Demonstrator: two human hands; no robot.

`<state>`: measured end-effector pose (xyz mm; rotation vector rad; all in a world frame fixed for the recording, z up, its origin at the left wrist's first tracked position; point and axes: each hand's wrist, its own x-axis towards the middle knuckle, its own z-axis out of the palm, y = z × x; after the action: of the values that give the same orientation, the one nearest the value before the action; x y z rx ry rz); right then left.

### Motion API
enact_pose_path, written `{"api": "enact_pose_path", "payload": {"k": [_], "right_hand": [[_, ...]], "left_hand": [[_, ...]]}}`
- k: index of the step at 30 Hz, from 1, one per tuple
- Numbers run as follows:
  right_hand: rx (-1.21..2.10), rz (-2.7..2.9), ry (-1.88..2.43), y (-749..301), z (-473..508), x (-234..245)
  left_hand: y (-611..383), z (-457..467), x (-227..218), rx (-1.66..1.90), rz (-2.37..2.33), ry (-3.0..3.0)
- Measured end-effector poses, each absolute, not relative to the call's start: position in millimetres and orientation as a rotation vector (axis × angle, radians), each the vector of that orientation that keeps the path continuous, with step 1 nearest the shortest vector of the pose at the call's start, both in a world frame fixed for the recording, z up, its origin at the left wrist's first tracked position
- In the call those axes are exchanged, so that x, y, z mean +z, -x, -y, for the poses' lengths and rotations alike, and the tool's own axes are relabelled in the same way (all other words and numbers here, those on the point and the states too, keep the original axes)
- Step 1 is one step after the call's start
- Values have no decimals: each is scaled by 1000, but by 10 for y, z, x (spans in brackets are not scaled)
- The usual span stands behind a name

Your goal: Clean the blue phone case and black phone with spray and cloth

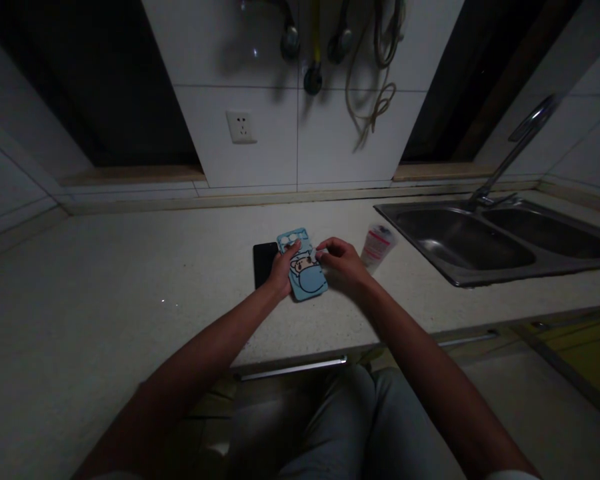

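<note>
A light blue phone case (306, 275) with a cartoon figure lies on the pale countertop (130, 280). A black phone (263, 261) lies flat just left of it, partly under it. My left hand (283, 271) rests on the case's left side, fingers curled over it. My right hand (341, 263) is at the case's right edge, fingertips pinched against it.
A small white bottle with a red label (377, 247) lies right of my right hand. A double steel sink (500, 243) with a tap (517, 147) fills the right. A wall socket (241, 127) and hanging utensils and cords (340, 47) are on the tiled wall behind.
</note>
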<state>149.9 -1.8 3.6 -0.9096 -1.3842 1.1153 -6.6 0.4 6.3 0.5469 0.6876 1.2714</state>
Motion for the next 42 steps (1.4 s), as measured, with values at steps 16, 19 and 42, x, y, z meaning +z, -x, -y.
{"api": "enact_pose_path", "payload": {"k": [16,19,42], "right_hand": [[1190,1578,959,-1687,88,130],[892,1427,1002,-1643,59,135],[338,2298,447,-1344,405,36]], "left_hand": [[80,-3,94,984,-591,-394],[51,38,109,949,-572,-386],[70,-48,-17,1010,-581,-357]]}}
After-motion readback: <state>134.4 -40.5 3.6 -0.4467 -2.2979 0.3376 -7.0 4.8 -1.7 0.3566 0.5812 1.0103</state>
